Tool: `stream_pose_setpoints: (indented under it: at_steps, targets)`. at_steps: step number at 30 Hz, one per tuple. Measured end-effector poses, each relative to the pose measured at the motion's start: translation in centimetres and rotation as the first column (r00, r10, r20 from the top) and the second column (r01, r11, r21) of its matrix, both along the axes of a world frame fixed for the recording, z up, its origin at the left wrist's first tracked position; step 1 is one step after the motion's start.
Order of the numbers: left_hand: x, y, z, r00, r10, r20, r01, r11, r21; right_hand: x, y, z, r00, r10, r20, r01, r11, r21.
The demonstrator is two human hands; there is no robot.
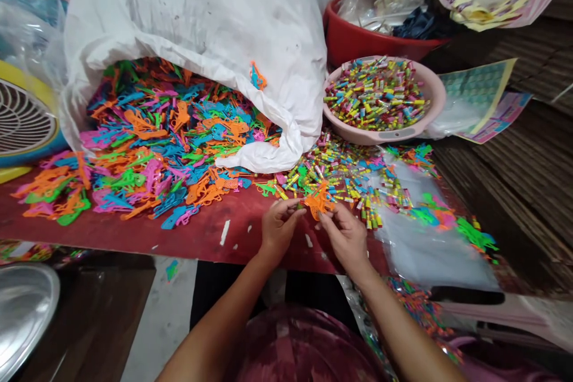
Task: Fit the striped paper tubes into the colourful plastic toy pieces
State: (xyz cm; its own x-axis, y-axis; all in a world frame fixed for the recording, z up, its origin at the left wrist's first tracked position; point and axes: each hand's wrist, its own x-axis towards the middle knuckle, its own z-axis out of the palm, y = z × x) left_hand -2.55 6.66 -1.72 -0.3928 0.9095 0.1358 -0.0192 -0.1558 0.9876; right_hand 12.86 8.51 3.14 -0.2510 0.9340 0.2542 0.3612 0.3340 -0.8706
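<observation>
Near the front edge of the red table, my right hand [349,237] pinches an orange plastic toy gun [317,200] with perforated sides. My left hand [281,228] is close beside it, thumb and fingers closed on a small red and green piece [299,205], too small to name for certain. Just beyond my hands lies a loose spread of small wrapped tubes [333,162] in yellow, red, blue and pink. To the left, a heap of toy guns [156,137] in orange, blue, green and pink spills from a white sack [201,12].
A pink basin [436,104] full of tubes stands behind right, before a red tub [380,42] of plastic bags. Clear plastic bags [430,250] lie at right with toy guns on them. Printed cards [481,95] lie beyond. A yellow and blue fan [49,92] is far left.
</observation>
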Motion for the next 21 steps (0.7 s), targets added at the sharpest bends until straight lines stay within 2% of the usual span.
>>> stream_pose_setpoints:
  at_steps: [5, 12, 16, 19, 21]
  targets:
    - [-0.1, 0.0, 0.1, 0.999, 0.004, -0.045, -0.003, 1.0, 0.018, 0.2, 0.0, 0.1, 0.991, 0.007, 0.13, -0.021, 0.995, 0.102]
    - [-0.3, -0.3, 0.8, 0.972, -0.014, -0.235, 0.037, 0.995, 0.093, 0.6, 0.0, 0.7, 0.981, 0.014, 0.196, -0.045, 0.987, 0.153]
    - [0.0, -0.4, 1.1, 0.958, -0.015, -0.286, 0.038, 0.996, 0.077, 0.3, 0.1, 0.8, 0.984, 0.014, 0.177, -0.033, 0.994, 0.105]
    - [0.3, -0.4, 1.0, 0.949, -0.041, -0.313, 0.06, 0.997, 0.051, 0.6, 0.3, 0.3, 0.996, 0.043, 0.075, -0.04, 0.998, -0.039]
    - [0.2, -0.4, 1.0, 0.945, -0.07, -0.32, 0.087, 0.995, 0.038, 1.8, 1.0, -0.1, 1.0, -0.007, -0.017, 0.004, 0.991, -0.133]
